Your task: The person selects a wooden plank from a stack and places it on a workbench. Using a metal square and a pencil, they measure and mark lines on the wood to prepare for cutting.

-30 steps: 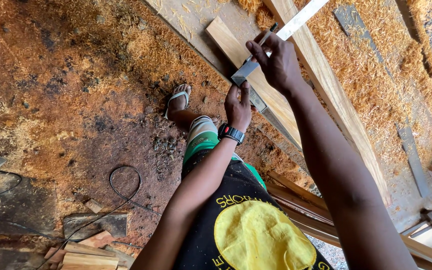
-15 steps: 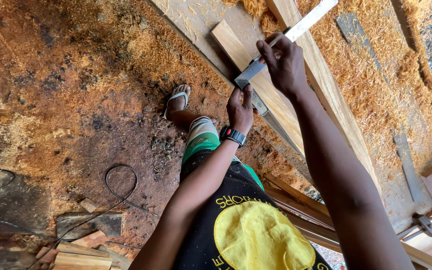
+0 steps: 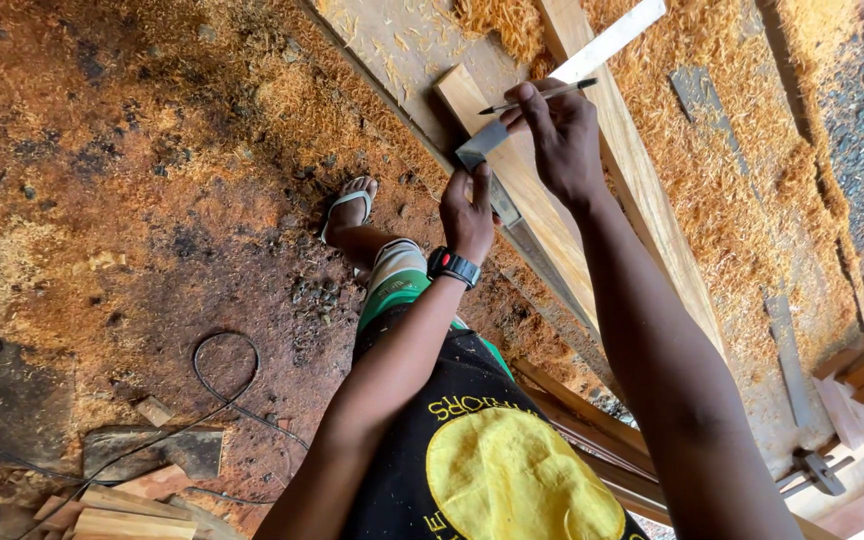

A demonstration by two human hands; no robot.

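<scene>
Right hand (image 3: pixel 562 135) pinches a pencil (image 3: pixel 537 97) between fingertips, grip closed on it, and also rests on the metal square (image 3: pixel 572 85) lying across the wood strip (image 3: pixel 512 165). Pencil lies just above the square's blade, at the far side of the hand. Left hand (image 3: pixel 469 210), with a wristwatch (image 3: pixel 454 267), grips the square's near end, fingers closed around it. Strip lies on the tabletop (image 3: pixel 402 45), longer plank (image 3: pixel 642 190) just right. Sawdust covers the floor (image 3: pixel 152 180); cable (image 3: pixel 222 390) near left.
</scene>
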